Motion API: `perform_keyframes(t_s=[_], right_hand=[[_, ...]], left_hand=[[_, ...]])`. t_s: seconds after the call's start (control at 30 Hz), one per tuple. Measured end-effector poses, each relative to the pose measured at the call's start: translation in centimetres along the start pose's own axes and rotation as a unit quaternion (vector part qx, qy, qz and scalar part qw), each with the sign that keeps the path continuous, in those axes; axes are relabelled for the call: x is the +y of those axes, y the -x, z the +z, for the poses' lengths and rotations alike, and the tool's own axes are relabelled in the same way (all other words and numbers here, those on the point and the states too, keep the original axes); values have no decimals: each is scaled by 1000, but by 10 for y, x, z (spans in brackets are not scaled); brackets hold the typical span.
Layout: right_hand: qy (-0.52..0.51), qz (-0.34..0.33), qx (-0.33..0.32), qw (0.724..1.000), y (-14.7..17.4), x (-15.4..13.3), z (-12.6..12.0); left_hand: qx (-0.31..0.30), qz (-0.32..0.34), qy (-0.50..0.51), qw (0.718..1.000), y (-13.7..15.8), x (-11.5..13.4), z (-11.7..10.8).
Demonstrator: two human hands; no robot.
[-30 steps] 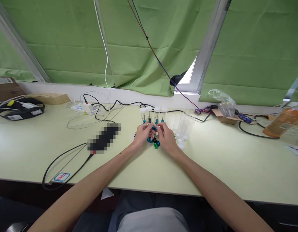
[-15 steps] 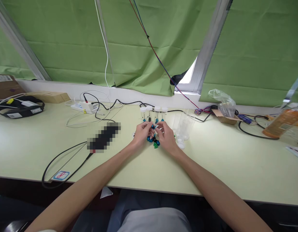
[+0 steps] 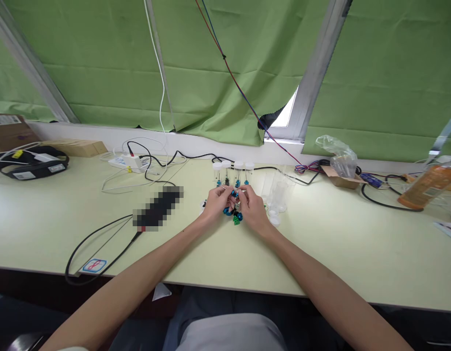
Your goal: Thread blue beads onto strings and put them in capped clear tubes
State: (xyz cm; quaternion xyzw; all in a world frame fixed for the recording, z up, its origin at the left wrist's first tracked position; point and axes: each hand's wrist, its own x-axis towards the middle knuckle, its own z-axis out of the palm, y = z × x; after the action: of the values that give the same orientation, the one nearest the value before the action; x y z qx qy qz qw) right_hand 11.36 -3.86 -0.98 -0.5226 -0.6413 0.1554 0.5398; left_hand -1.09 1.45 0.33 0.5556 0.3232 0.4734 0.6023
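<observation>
In the head view my left hand (image 3: 215,204) and my right hand (image 3: 253,209) meet over the table, fingertips almost touching. A string of beads (image 3: 228,211), shiny blue and black, hangs in a curve beneath them. Its upper end is pinched by my left thumb and fingers. The right fingertips close on a small blue bead (image 3: 237,193) beside the string's end. A green charm (image 3: 236,220) dangles at the bottom, by the table. Behind the fingers stand several clear tubes with white caps (image 3: 239,166), holding blue and dark pieces. Fingers hide part of the string.
Clear tubes (image 3: 278,190) and white lids (image 3: 274,219) lie right of my right hand. A blurred black device (image 3: 157,208) with a cable is at left. Farther off are a power strip (image 3: 132,162), a small carton (image 3: 340,178) and an orange bottle (image 3: 428,184).
My fingertips have shifted slightly, and the blue bead between them shows more clearly. Both hands stay in nearly the same place; the string still hangs below.
</observation>
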Motion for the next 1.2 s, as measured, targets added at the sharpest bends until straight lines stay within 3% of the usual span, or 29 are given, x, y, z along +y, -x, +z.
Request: perform_keyframes(t_s=[0.2,0.37,1.0,1.2], right_hand=[[16,-35,16,999,0,4,2],[5,-49,15,999,1,8,3],[-6,-2,8,1000,0,3,-1],[3,-1,10,1000,0,0,-1]], left_hand=[[42,4,17,999,-2,2,-1],[34,5,13,999,-1,1,-2],[-20,23,-35,999,0,-1,-2],[-8,16,-12,1000,-1,-1,-1]])
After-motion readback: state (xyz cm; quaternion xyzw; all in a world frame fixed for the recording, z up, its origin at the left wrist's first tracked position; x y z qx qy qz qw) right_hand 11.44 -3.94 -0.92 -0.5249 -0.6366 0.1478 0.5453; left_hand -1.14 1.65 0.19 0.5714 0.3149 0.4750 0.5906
